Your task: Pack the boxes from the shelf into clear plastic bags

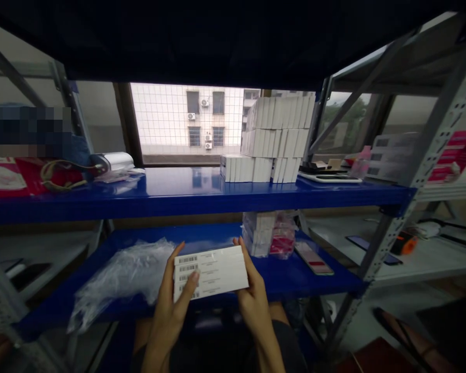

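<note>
Between my two hands is a stack of small white boxes (225, 272), their long sides with barcode labels turned toward me. My left hand (174, 295) grips the left end, its thumb lying across the barcodes. At the right end, my right hand (254, 295) is closed round the stack. It is held in front of the lower blue shelf (202, 233). Left of my left hand lies a crumpled heap of clear plastic bags (120, 274). Behind my right hand stand plastic-wrapped white boxes (258, 233) and a pink wrapped pack (282, 238).
On the upper blue shelf (178, 189) stand tall rows of white boxes (275, 142). A phone-like device (314, 258) lies on the lower shelf at right. A roll of clear film (116, 161) is at upper left. The metal upright (396, 207) bounds the right side.
</note>
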{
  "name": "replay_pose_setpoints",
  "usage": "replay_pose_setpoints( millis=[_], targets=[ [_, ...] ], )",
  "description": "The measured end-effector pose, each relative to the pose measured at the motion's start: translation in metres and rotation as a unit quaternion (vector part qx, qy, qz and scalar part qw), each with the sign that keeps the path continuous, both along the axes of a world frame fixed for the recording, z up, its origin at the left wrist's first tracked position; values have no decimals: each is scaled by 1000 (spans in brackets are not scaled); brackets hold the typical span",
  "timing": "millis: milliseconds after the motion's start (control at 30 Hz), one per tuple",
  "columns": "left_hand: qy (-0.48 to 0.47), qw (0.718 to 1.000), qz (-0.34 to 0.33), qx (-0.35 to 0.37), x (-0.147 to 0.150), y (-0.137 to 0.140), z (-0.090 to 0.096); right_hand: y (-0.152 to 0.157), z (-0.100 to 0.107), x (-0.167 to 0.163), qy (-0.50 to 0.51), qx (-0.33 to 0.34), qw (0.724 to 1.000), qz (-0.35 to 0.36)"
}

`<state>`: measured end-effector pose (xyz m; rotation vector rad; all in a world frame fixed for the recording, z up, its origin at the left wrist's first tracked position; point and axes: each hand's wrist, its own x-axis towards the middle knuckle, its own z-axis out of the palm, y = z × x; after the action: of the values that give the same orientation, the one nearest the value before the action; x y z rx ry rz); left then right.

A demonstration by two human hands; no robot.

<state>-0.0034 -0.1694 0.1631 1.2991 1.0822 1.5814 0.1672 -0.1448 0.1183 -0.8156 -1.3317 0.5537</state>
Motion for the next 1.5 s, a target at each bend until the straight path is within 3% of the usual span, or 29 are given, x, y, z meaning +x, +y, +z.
replay_pose_setpoints(
  millis=[133, 300, 400, 467, 700, 900, 1100, 1233, 1333, 1500],
  targets=[
    [-11, 1000, 14, -17, -1, 12, -11, 4, -12, 3, -12, -26, 1000, 8],
    [-44, 996, -3, -77, -12, 15, -27, -4, -22, 10, -17, -45, 995, 83],
    [-58, 997, -28, -50, -21, 14, -35, -4, -24, 10, 24, -88, 991, 98],
    [-53, 997, -33, -48, -25, 15, -37, -1, -24, 8, 57, -126, 987, 78],
    [32, 986, 34, -160, -26, 28, -43, 11, -31, 1, 79, -238, 966, -59],
    [93, 977, 15, -191, -23, 34, -56, 8, -38, 17, 29, -278, 957, -79],
    [35, 984, -38, -169, -13, 40, -68, 2, -41, 32, 1, -267, 963, -44],
    [11, 996, -52, -78, -1, 46, -71, 7, -55, 32, -25, -186, 982, 8],
    [-35, 998, -24, -42, 12, 52, -76, 17, -68, 26, -15, -115, 993, 28],
    [-47, 999, -8, -8, 31, 65, -95, 30, -88, 14, -92, -47, 990, -101]
  ],
)
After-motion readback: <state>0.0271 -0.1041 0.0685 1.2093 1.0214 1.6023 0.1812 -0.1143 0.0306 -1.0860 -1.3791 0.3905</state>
